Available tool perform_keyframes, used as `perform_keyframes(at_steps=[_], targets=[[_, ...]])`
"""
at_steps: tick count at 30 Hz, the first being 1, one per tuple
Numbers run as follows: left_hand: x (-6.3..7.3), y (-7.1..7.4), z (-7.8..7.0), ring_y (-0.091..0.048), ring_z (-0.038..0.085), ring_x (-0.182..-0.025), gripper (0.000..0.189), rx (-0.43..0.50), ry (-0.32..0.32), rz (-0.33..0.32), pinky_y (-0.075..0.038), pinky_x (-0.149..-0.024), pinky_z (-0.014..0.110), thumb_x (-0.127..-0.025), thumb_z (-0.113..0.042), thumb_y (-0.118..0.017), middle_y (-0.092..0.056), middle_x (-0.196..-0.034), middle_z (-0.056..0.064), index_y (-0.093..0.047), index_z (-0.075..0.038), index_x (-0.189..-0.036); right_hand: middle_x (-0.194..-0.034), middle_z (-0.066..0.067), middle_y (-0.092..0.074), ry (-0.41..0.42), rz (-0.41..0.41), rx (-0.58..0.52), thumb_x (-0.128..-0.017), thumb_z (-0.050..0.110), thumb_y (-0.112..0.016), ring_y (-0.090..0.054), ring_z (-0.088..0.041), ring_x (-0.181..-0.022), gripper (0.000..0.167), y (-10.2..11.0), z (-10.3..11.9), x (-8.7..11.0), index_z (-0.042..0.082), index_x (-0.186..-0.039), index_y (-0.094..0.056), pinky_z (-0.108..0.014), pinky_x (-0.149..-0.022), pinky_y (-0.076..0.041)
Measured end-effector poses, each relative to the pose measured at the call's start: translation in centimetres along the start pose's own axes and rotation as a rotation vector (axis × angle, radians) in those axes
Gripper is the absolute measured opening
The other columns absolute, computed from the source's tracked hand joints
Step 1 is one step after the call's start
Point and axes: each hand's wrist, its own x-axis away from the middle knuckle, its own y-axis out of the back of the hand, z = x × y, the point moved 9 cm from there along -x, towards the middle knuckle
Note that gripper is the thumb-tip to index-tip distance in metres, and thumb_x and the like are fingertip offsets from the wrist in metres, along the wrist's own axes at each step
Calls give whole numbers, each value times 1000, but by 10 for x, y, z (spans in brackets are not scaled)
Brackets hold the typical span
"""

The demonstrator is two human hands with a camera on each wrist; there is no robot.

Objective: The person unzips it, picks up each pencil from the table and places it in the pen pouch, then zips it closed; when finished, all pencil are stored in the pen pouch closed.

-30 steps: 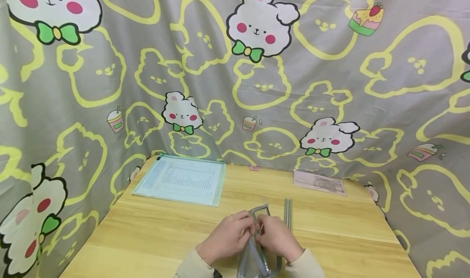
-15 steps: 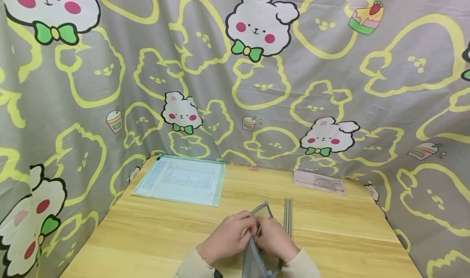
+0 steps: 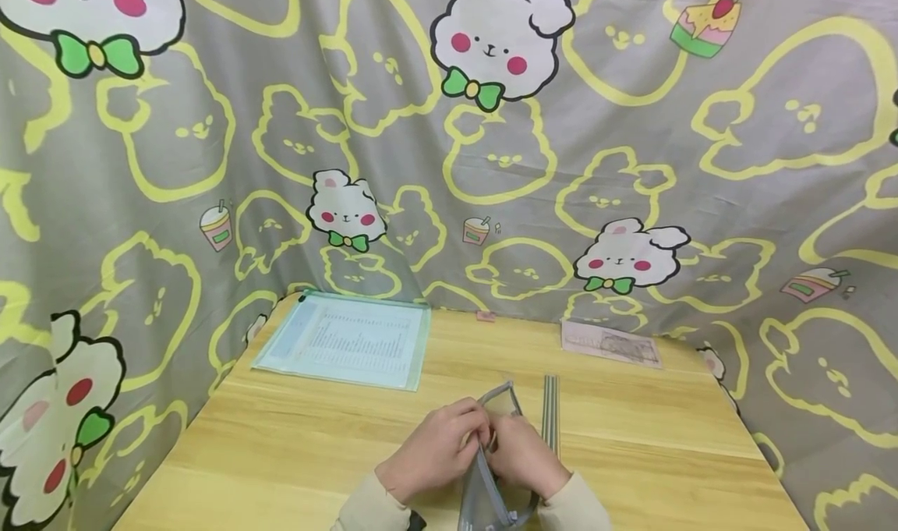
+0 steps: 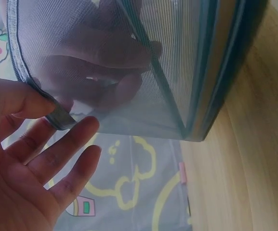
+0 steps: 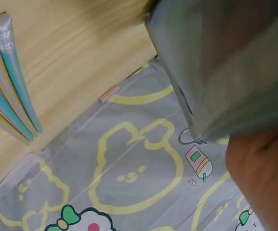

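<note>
pouch point(image 3: 479, 500): grey see-through mesh, darker trim;
zip: undone, mouth gaping;
place: rim pinched by left hand point(image 3: 435, 453), over table point(image 3: 245, 461)

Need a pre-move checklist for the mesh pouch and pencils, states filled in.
1. Left hand has the mesh pouch: ok, thumb and fingers pinch its edge.
2. Pouch mouth open: ok, rim sides stand apart in the head view.
3. Right hand holding something: cannot tell, fingertips hidden at the mouth.
4. Pencils in the pouch: not ok, a bundle lies outside on the table.
5. Pencils lined up: ok, side by side.
6. Document folder away from the hands: ok, far left, apart.
</note>
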Motion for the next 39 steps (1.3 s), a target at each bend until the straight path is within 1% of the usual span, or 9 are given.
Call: perform_keyframes(at_steps=[3, 6, 13, 18, 22, 25, 27, 33, 39], targets=[[0, 0, 0, -66, 3, -96, 17, -1, 3, 3, -55, -86, 12, -100, 0, -65, -67, -103, -5, -69, -15, -91, -67, 5, -61, 4, -18, 25, -81, -2, -69, -55, -8, -53, 23, 2, 0, 0, 7, -102, -70, -23, -45, -47], [0, 0, 1, -65, 2, -94, 17, 1, 11, 6, -54, -85, 11, -100, -1, -65, -66, -102, -6, -71, -14, -92, -70, 4, -62, 9, -31, 19, -83, 1, -73, -55, -8, -56, 25, 5, 1, 0, 6, -107, -71, -24, -47, -48], [1, 0, 3, -67, 4, -97, 18, -4, 21, 10, -54, -85, 10, -99, 0, -65, -68, -103, -4, -69, -15, -90, -68, 4, -64, -4, 0, -55, -86, 2, -73, -60, -9, -51, 12, 14, -1, 5, 9, -91, -64, -21, -43, -48], [0, 2, 4, -68, 5, -99, 21, -15, 34, 2, -55, -86, 10, -97, 2, -66, -67, -104, -6, -67, -16, -88, -73, -2, -65, -32, 12, -139, -87, 1, -69, -66, -15, -53, 11, 35, -7, 10, 2, -97, -64, -26, -45, -52], [0, 3, 6, -67, 4, -99, 21, -31, 45, -11, -56, -88, 12, -95, 2, -68, -66, -102, -7, -66, -17, -87, -78, -6, -67, -143, -102, -114, -87, 4, -71, -65, -16, -56, 13, 67, -31, 12, 4, -99, -65, -29, -49, -54], [1, 3, 6, -69, 6, -100, 20, -42, 45, -13, -57, -89, 14, -96, 0, -68, -67, -102, -6, -66, -17, -86, -79, -4, -69, -222, -204, -18, -87, 7, -72, -63, -15, -59, 11, 88, -62, 12, 8, -95, -65, -31, -52, -52], [2, 2, 7, -69, 6, -100, 20, -43, 43, -13, -58, -89, 15, -96, 0, -68, -68, -103, -5, -66, -18, -87, -80, -4, -70, -258, -228, 45, -88, 10, -72, -62, -16, -63, 10, 95, -84, 10, 9, -93, -64, -33, -56, -50], [2, 3, 7, -66, 2, -97, 24, -41, 33, -26, -57, -85, 14, -93, 4, -71, -67, -101, -6, -65, -18, -86, -90, -5, -72, -292, -212, 151, -89, 14, -71, -63, -19, -75, 11, 95, -128, 3, 8, -94, -63, -39, -68, -54], [0, 5, 8, -67, 3, -97, 23, -40, 41, -30, -56, -85, 12, -93, 4, -69, -67, -101, -7, -65, -17, -85, -73, -1, -61, -311, -221, 136, -86, 8, -64, -55, -19, -67, 6, 80, -143, -1, 8, -89, -59, -33, -60, -43]])
